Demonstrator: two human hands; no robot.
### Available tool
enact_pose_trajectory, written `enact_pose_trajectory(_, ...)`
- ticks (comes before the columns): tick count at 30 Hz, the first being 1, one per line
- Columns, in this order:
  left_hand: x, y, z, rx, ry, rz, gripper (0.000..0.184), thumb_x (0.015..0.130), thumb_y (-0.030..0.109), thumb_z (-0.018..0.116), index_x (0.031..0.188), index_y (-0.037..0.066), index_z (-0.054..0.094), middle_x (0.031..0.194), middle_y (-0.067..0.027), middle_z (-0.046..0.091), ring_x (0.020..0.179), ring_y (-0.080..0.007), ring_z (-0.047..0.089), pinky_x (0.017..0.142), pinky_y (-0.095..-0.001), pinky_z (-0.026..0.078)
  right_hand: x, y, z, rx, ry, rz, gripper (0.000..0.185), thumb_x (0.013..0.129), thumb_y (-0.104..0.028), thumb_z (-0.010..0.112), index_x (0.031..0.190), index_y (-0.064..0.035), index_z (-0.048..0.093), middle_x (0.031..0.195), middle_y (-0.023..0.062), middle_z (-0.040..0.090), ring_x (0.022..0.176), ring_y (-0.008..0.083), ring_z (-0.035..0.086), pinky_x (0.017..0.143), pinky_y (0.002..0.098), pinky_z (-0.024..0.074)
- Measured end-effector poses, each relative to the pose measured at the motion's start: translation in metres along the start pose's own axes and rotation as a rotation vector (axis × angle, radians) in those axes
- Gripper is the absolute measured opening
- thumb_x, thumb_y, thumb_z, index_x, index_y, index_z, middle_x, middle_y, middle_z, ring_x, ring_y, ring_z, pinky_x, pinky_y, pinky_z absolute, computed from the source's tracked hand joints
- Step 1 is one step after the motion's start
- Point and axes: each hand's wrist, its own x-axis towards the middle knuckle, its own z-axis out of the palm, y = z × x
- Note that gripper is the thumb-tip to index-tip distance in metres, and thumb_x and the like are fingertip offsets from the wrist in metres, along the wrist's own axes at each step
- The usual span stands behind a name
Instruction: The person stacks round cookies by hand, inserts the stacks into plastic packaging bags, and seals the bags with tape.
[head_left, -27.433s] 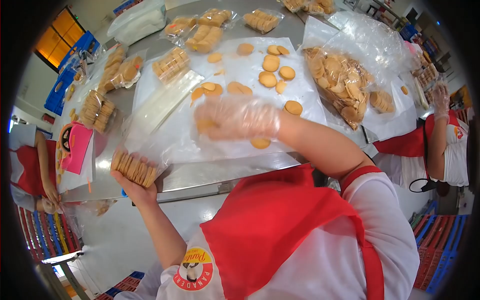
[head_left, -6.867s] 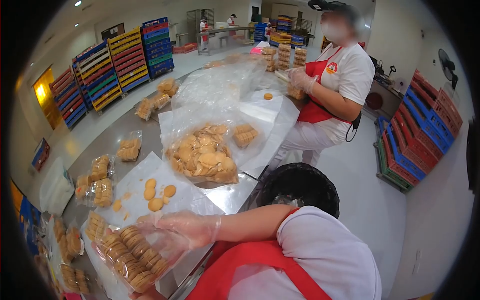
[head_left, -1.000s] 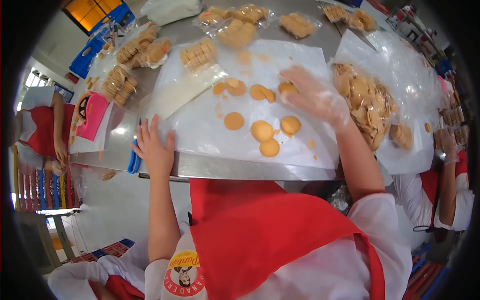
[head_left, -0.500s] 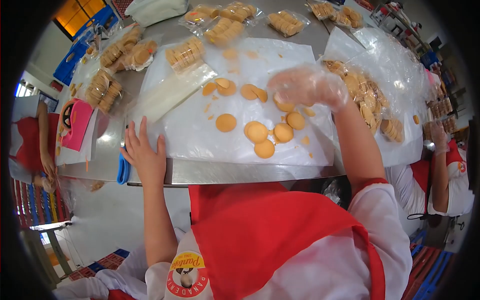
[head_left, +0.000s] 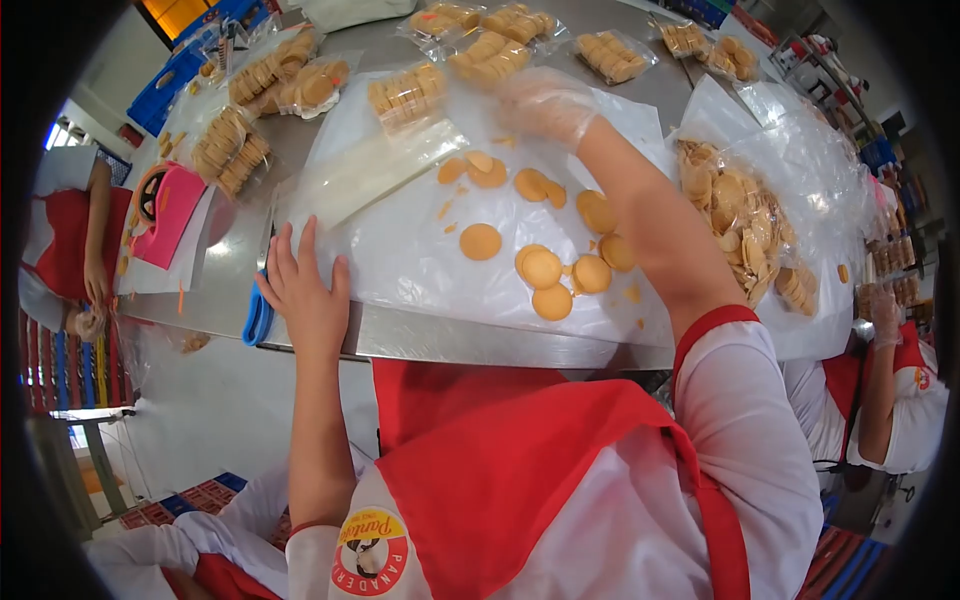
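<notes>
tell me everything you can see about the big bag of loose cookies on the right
The big bag is clear, shiny, plastic-looking and crumpled. Its near part bulges with loose, pale golden, round cookies; the far part looks slack. It lies on the table to the person's right, white sheeting showing beside it, with a small cookie packet at its near right. Neither the left hand nor the right hand touches it.

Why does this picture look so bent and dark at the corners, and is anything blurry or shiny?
Head view: the table edge bows and the corners go black, probably from a very wide lens; head view: the right hand is blurred, while the left hand looks sharper; head view: white glare shows on the steel tabletop at left.
</notes>
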Motion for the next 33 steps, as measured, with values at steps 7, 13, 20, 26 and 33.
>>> enact_pose_trajectory(7,0.003,-0.004,0.001,-0.045,-0.004,-0.013,0.049,0.076,0.023,0.057,0.123,0.019,0.044,0.133,-0.0081,0.033,0.126,-0.0275,0.025,0.102,-0.0501,0.011,-0.046,0.001,-0.025,0.032,0.042,-0.203,0.020,0.072,-0.022,0.054,0.086,-0.0096,0.061,0.085,0.0099,0.059,0.085,0.0284,0.054,0.074,0.0378,0.0429)
enact_pose_trajectory(13,0.000,-0.001,0.000,-0.014,0.005,0.022,0.047,0.077,0.023,0.057,0.122,0.021,0.045,0.132,-0.0075,0.034,0.125,-0.0284,0.026,0.101,-0.0504,0.013,-0.058,-0.044,-0.018,0.206,-0.078,-0.361,0.026,0.071,-0.023,0.058,0.094,-0.0112,0.061,0.086,0.0120,0.058,0.086,0.0292,0.053,0.076,0.0376,0.0415)
enact_pose_trajectory(20,-0.003,-0.001,0.001,-0.033,0.028,0.016,0.047,0.077,0.021,0.058,0.122,0.021,0.045,0.131,-0.0070,0.035,0.124,-0.0280,0.028,0.102,-0.0497,0.013,-0.081,-0.044,-0.027,0.300,-0.046,-0.390,0.047,0.069,-0.018,0.057,0.115,-0.0134,0.051,0.102,0.0116,0.057,0.096,0.0299,0.052,0.080,0.0381,0.0424)
enact_pose_trajectory(26,-0.004,0.002,-0.001,-0.053,0.042,0.023,0.047,0.076,0.020,0.058,0.121,0.020,0.046,0.130,-0.0086,0.036,0.122,-0.0270,0.030,0.102,-0.0473,0.014,-0.107,-0.015,-0.038,0.412,-0.096,-0.356,0.068,0.066,-0.017,0.060,0.129,-0.0152,0.036,0.108,0.0165,0.054,0.097,0.0293,0.052,0.085,0.0334,0.0404)
enact_pose_trajectory(33,-0.003,-0.001,0.000,-0.081,0.062,0.037,0.046,0.076,0.019,0.058,0.120,0.019,0.046,0.130,-0.0091,0.035,0.122,-0.0270,0.031,0.102,-0.0471,0.015,-0.120,0.019,-0.053,0.450,-0.088,-0.156,0.059,0.067,-0.019,0.060,0.124,-0.0123,0.044,0.102,0.0129,0.058,0.086,0.0256,0.056,0.078,0.0336,0.0425)
